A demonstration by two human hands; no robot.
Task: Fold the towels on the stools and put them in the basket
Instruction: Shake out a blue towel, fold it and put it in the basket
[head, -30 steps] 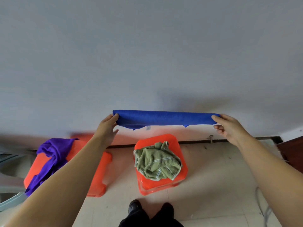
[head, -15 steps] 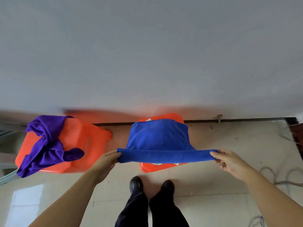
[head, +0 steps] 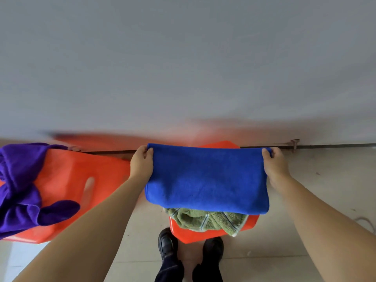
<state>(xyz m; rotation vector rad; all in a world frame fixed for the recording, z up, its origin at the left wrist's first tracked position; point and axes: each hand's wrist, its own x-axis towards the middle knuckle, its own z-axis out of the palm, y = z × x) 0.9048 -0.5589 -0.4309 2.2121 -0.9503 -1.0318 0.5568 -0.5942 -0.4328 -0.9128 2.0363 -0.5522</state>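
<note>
A blue towel [head: 206, 180] lies folded in half over the middle orange stool [head: 213, 234], on top of a crumpled green towel [head: 205, 219]. My left hand [head: 141, 162] pinches the blue towel's far left corner. My right hand [head: 273, 164] pinches its far right corner. A purple towel [head: 19, 186] lies bunched on the left orange stool [head: 69, 180]. No basket is in view.
A grey wall [head: 183, 68] rises right behind the stools. My two black shoes [head: 167, 244] stand on the pale tiled floor just in front of the middle stool. A thin cable [head: 366, 222] lies on the floor at the far right.
The blue towel came down from in front of the wall onto the stool. Both hands then carried its near edge over to the far side, folding it in half over the green towel.
</note>
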